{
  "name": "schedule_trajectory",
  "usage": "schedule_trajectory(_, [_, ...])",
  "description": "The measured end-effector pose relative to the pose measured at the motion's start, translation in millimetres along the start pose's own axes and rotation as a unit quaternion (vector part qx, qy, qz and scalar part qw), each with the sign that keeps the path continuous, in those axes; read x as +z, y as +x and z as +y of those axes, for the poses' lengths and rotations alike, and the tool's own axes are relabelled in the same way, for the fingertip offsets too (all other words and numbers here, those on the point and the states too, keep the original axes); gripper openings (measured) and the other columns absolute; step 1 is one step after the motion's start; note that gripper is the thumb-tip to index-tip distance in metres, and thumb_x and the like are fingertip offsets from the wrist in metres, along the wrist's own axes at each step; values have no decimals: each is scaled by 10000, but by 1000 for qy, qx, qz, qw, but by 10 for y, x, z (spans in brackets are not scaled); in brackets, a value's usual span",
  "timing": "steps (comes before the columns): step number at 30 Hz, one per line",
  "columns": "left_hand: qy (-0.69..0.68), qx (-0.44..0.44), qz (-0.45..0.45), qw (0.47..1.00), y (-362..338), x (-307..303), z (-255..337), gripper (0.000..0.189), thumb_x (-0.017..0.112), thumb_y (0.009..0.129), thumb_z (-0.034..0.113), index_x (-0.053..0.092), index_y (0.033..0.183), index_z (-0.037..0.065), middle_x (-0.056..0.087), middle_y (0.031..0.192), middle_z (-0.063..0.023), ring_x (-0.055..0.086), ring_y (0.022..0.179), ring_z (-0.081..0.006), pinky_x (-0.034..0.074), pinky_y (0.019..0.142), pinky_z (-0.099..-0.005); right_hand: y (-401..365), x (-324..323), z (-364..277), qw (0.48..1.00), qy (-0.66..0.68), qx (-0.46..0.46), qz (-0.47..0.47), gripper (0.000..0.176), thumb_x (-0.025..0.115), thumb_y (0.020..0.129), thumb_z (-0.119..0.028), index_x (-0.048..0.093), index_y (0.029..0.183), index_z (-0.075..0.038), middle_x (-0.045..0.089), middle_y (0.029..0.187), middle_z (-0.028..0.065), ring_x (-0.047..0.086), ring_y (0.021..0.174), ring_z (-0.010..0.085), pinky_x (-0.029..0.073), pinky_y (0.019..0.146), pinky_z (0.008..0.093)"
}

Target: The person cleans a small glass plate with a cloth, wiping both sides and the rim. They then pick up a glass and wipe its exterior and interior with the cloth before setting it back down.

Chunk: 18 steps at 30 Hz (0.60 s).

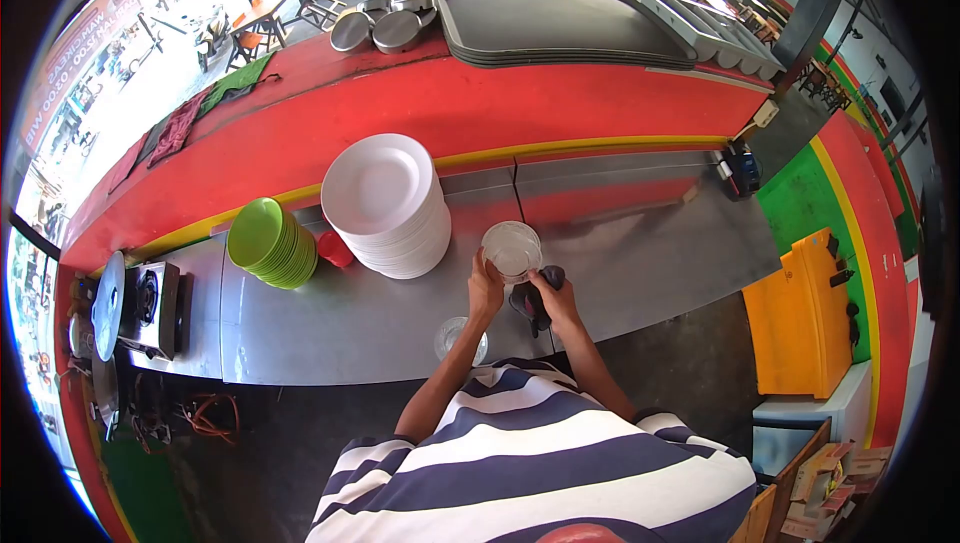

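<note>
A clear, round glass bowl (513, 248) is held up over the steel counter in front of me. My left hand (485, 288) grips its left side, with the fingers wrapped round the rim. At the lower right of the bowl, my right hand (555, 298) is closed on a dark cloth (532, 308), which hangs below it and touches the bowl. Another clear glass bowl (461, 339) stands on the counter near its front edge, beside my left forearm.
A tall stack of white plates (385, 198), a red container (335, 249) and stacked green bowls (268, 243) stand on the steel counter (330, 338). Large trays (560, 18) and metal tins (397, 31) rest on the red ledge. A stove (155, 308) sits far left, an orange cooler (800, 318) right.
</note>
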<state>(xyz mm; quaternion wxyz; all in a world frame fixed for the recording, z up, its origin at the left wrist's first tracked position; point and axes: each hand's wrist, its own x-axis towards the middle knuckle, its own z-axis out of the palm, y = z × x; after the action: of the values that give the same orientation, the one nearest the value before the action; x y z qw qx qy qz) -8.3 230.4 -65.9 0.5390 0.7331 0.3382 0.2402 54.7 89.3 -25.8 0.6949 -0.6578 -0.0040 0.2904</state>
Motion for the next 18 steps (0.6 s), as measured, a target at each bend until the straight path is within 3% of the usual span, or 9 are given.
schedule_trajectory(5, [31,-3,22,999,48,104,-30,469,426,1013,180,334,1438,4,654,1002,-353,617,942,-545,508,792,-578,142,-19,147,1000,-2,2,4,288,787,856,-302,672,888,-39,673,801,37,621,663,119,480,583,283])
schedule_trajectory(14, [102,-26,62,993,101,150,59,441,465,993,242,406,1397,77,671,1042,-304,632,941,-520,498,802,-590,201,-12,197,1000,4,0,-6,285,776,865,-284,696,940,-21,689,818,48,632,676,120,494,588,288])
schedule_trajectory(18, [114,-7,92,989,107,160,62,454,501,998,332,429,1358,64,689,881,-271,660,839,-491,502,741,-560,174,-8,157,1000,-8,19,-10,287,775,866,-288,702,942,-21,694,825,46,635,694,119,494,609,284])
